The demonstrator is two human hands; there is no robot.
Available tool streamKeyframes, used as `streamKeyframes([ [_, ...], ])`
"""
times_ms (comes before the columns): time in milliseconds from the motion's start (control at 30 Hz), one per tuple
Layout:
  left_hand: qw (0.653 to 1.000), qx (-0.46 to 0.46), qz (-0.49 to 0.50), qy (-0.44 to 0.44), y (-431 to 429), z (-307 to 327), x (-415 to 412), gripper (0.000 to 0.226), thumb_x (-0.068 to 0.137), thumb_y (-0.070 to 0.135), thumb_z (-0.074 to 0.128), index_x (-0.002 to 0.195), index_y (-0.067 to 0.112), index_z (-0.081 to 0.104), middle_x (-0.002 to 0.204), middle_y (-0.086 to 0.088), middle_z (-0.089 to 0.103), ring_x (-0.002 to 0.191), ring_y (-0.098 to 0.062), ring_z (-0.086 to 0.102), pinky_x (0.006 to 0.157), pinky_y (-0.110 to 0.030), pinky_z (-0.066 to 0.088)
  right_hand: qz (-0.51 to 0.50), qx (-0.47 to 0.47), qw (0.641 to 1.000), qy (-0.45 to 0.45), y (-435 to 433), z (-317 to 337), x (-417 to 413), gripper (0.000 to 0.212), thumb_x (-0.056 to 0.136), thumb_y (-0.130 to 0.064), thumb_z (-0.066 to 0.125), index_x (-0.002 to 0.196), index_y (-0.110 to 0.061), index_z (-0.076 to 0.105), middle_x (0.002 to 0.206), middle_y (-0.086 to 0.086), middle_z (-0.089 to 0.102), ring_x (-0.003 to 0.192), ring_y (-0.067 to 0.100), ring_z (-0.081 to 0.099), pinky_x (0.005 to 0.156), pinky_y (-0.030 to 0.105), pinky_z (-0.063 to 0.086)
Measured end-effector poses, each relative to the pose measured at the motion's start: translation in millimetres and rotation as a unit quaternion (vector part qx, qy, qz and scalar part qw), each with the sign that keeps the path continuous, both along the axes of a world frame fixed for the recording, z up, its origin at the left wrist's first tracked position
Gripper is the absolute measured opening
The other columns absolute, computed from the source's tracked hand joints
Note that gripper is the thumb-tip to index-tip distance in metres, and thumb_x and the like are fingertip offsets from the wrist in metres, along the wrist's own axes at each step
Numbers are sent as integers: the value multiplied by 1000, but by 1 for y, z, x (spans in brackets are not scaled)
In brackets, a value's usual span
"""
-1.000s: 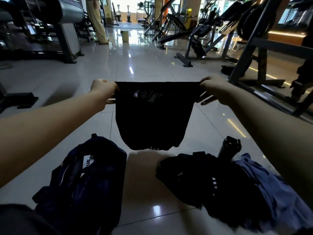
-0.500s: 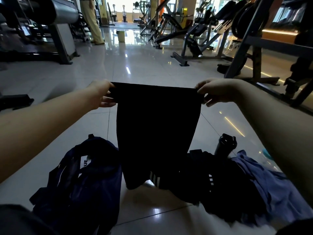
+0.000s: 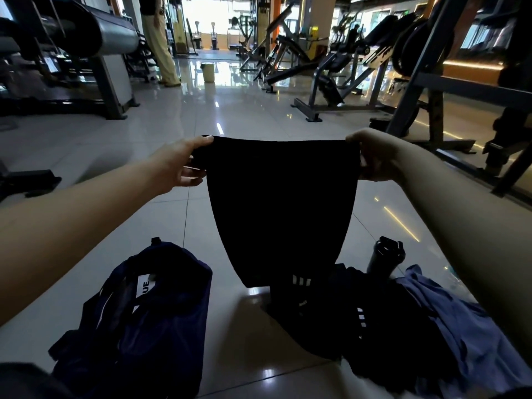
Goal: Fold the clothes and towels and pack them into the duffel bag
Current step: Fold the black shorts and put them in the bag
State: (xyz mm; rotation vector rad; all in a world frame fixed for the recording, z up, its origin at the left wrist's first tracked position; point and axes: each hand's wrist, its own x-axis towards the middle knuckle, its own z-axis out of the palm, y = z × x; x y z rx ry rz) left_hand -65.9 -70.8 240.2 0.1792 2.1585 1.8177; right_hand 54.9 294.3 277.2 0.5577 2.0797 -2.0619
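I have the black shorts (image 3: pixel 282 208) stretched in the air between both hands. My left hand (image 3: pixel 184 165) pinches one top corner, thumb above and fingers beneath. My right hand (image 3: pixel 374 156) is curled round the other corner. The cloth hangs over the floor (image 3: pixel 244 116), between the duffel bag (image 3: pixel 149 312) on my left and the heap of black clothes (image 3: pixel 374 321) on my right.

My worries, as I judge them:
- The left pinch looks light, so a tug could pull that corner free and spoil the fold.
- The hem hangs just above the dark heap. Laid down carelessly, it could merge with that pile and I would lose track of its edges.
- The black bottle (image 3: pixel 385 254) stands upright at the heap's far edge, where a swinging hem or my forearm could topple it.
- The bag's mouth looks slumped, so packing may need a hand to open it.

Count:
- Two hands, both holding.
- One held garment.
- One duffel bag.
- One bottle.
- One blue garment (image 3: pixel 466 321) just beside the heap.
- One black heap, though I cannot tell how many pieces are in it.
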Motion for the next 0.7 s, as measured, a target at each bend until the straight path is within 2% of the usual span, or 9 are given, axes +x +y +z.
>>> streamKeyframes([
  [67, 1000, -7, 10, -1, -3, -2, -2, 28, 91, 48, 67, 87, 22, 57, 72, 1, 58, 56, -14, 55, 53, -25, 54, 19, -10, 1000, 4, 5, 0, 0, 13, 100, -17, 43, 98, -11, 55, 80, 4, 54, 62, 10, 45, 64, 20, 22],
  [100, 1000, -11, 10, -3, -4, -3, -3, 28, 92, 47, 65, 85, 22, 56, 71, 1, 56, 56, -15, 51, 54, -26, 54, 27, -7, 1000, 7, 7, 1, 0, 13, 100, -13, 42, 100, -10, 55, 83, 6, 57, 62, 10, 48, 61, 20, 20],
  [167, 1000, -9, 2, -6, -7, -4, -5, 26, 95, 44, 62, 83, 21, 56, 70, 1, 54, 56, -15, 47, 56, -28, 53, 45, -17, 999, 19, 8, 1, 2, 15, 98, -8, 45, 107, -7, 56, 90, 8, 61, 67, 11, 53, 57, 18, 27],
  [233, 1000, -1, -8, -5, -9, -4, -6, 23, 98, 39, 57, 84, 20, 57, 69, 0, 54, 54, -15, 48, 56, -29, 53, 67, -20, 997, 39, 7, 1, 4, 16, 96, -7, 48, 107, -10, 60, 93, 6, 63, 74, 12, 55, 59, 19, 37],
  [367, 999, -10, -35, 31, -12, -4, -5, 22, 99, 33, 53, 87, 16, 59, 66, -1, 55, 54, -18, 51, 56, -30, 51, 75, -2, 994, 74, 9, -6, 1, 19, 102, -10, 43, 109, -14, 60, 93, 5, 60, 76, 15, 53, 66, 24, 34],
  [467, 996, -29, -38, 74, -13, 0, -2, 20, 88, 34, 59, 86, 15, 63, 66, 0, 57, 59, -18, 50, 57, -31, 50, 36, 22, 996, 84, 10, -6, -5, 23, 105, -11, 40, 110, -11, 63, 99, 9, 59, 82, 19, 53, 74, 28, 39],
  [600, 989, -22, -128, 76, -10, 6, 12, 33, 63, 39, 66, 86, 16, 65, 69, 3, 57, 64, -15, 56, 66, -30, 48, -15, 78, 993, 83, 6, -5, -8, 26, 106, -7, 39, 115, -6, 63, 101, 12, 65, 88, 20, 64, 78, 30, 50],
  [700, 982, -26, -182, 46, -10, 6, 14, 30, 71, 24, 61, 98, 11, 61, 72, -3, 51, 64, -18, 51, 67, -35, 43, -40, 115, 989, 82, 4, -6, -10, 25, 106, -6, 41, 104, -8, 67, 98, 12, 67, 87, 20, 66, 80, 30, 51],
])
